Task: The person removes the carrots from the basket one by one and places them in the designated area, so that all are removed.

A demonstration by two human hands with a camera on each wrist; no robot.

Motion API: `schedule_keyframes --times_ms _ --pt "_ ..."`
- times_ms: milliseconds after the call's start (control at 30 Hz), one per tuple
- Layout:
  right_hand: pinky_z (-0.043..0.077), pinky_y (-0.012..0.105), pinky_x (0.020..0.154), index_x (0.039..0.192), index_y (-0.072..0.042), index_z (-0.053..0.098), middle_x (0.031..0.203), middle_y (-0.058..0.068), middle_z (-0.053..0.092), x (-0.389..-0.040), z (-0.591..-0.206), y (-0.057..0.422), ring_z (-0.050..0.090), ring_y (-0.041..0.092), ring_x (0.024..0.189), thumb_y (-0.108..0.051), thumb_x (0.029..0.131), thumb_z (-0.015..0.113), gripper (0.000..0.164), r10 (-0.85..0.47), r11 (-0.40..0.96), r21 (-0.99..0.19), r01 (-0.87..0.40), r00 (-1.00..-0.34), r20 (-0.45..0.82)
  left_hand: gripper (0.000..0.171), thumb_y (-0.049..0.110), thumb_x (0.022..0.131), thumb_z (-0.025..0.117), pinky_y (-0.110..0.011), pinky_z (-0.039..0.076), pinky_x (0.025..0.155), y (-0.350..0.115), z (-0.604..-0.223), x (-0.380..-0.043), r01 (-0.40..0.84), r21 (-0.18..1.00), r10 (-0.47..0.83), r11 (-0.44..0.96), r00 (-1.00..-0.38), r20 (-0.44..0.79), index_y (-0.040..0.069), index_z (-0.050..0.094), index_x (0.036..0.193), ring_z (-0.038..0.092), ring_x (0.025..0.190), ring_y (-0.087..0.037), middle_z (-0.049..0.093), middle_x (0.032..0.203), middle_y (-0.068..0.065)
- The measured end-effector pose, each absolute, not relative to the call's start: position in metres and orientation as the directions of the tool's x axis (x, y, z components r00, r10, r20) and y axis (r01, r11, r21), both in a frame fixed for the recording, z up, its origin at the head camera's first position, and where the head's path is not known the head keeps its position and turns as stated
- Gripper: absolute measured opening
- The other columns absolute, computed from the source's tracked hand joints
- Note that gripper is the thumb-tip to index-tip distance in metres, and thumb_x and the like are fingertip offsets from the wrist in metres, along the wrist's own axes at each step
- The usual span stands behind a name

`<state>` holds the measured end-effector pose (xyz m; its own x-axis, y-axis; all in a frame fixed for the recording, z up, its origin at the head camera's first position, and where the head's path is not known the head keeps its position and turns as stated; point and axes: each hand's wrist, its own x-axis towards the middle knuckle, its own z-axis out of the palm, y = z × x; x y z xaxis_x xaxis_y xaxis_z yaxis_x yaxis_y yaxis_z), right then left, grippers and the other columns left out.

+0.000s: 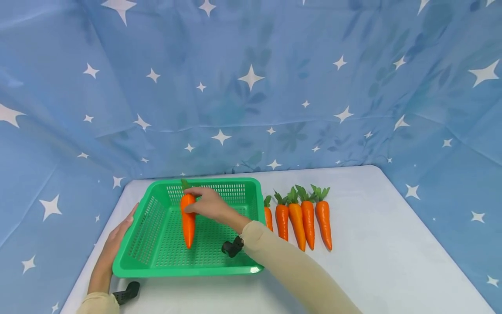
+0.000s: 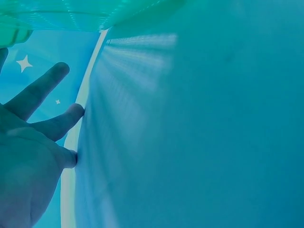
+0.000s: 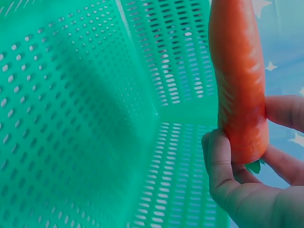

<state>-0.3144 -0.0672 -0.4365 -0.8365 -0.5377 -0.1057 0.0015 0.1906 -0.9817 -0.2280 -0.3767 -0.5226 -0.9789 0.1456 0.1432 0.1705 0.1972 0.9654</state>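
Note:
Over the inside of a green perforated plastic basket (image 1: 184, 273), my right hand (image 1: 209, 204) pinches an orange carrot (image 1: 188, 224) near its leafy top, tip pointing toward me. In the right wrist view the fingers and thumb of the right hand (image 3: 266, 199) close round the carrot's thick end (image 3: 242, 118), with a bit of green leaf showing below. My left hand (image 1: 113, 244) lies along the outside of the basket's left wall. The left wrist view shows the left hand (image 2: 26, 166) with its fingers spread and straight beneath the basket's edge (image 2: 61, 19).
Several carrots (image 1: 307, 222) with green tops lie side by side on the white table (image 1: 372, 235), right of the basket; the nearest is partly hidden by its wall. Blue cloth with white stars (image 1: 251, 109) hangs behind and at both sides.

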Motion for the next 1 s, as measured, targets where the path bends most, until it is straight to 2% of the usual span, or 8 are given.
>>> schedule_keyframes --times_ms 267,500,633,833,1000 --pt "0.062 0.036 0.083 0.150 -0.006 0.064 0.130 0.009 0.062 -0.314 -0.423 -0.037 0.068 0.023 0.103 0.001 0.096 0.074 0.055 -0.525 0.166 -0.986 -0.005 -0.847 -0.084 0.056 0.030 0.121 0.027 -0.006 0.028 0.109 -0.376 -0.524 -0.228 0.160 0.969 0.133 0.187 -0.982 0.137 0.013 0.015 0.173 0.025 0.143 0.020 0.017 0.176 0.015" --pt "0.060 0.039 0.087 0.151 -0.010 0.064 0.135 0.007 0.062 -0.313 -0.420 -0.010 0.066 0.024 0.107 -0.005 0.096 0.075 0.056 -0.507 0.189 -0.981 -0.047 -0.860 -0.056 0.055 0.030 0.121 0.026 -0.007 0.032 0.107 -0.376 -0.524 -0.224 0.165 0.970 0.149 0.181 -0.979 0.139 0.018 0.016 0.174 0.028 0.142 0.020 0.018 0.175 0.017" --pt "0.058 0.039 0.088 0.151 -0.011 0.064 0.136 0.007 0.063 -0.313 -0.418 0.007 0.065 0.024 0.107 -0.008 0.095 0.076 0.057 -0.489 0.202 -0.979 -0.042 -0.870 -0.063 0.055 0.028 0.121 0.026 -0.006 0.029 0.109 -0.376 -0.526 -0.225 0.188 0.964 0.151 0.186 -0.975 0.161 0.015 0.016 0.173 0.025 0.144 0.020 0.018 0.176 0.017" --pt "0.059 0.040 0.089 0.153 -0.011 0.061 0.144 0.012 0.060 -0.312 -0.411 0.035 0.065 0.027 0.111 -0.009 0.097 0.074 0.058 -0.471 0.176 -0.983 -0.049 -0.881 -0.041 0.055 0.029 0.121 0.026 -0.006 0.029 0.108 -0.376 -0.525 -0.227 0.176 0.967 0.152 0.186 -0.977 0.149 0.017 0.015 0.174 0.024 0.144 0.021 0.016 0.176 0.017" --pt "0.057 0.048 0.095 0.155 -0.013 0.060 0.149 0.011 0.058 -0.310 -0.409 0.060 0.064 0.029 0.116 -0.012 0.098 0.073 0.058 -0.449 0.158 -0.985 -0.063 -0.893 -0.015 0.055 0.028 0.121 0.026 -0.006 0.026 0.109 -0.376 -0.524 -0.227 0.188 0.963 0.149 0.193 -0.976 0.160 0.014 0.016 0.173 0.022 0.145 0.020 0.015 0.176 0.017"
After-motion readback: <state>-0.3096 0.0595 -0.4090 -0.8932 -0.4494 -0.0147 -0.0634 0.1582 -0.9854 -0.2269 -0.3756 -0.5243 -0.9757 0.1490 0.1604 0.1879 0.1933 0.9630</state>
